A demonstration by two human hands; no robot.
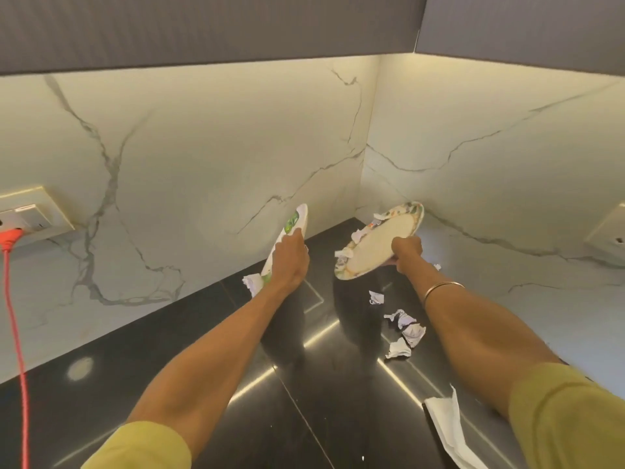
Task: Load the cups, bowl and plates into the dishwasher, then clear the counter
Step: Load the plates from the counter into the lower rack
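Note:
My left hand (290, 262) grips a white plate with a green print (293, 222), held on edge and tilted above the black counter (203, 350). A crumpled bit of paper (252, 283) shows just below that plate. My right hand (407, 253) grips the rim of a second plate with a floral border (378, 243), tilted toward the left. Torn paper scraps (358, 235) cling along its left rim.
Crumpled paper scraps (406, 328) lie on the counter right of centre, and a white napkin (446, 424) lies at the front right. A red cable (15, 333) hangs from a wall socket (30, 213) at the left. Marble backsplash walls meet in the corner behind the plates.

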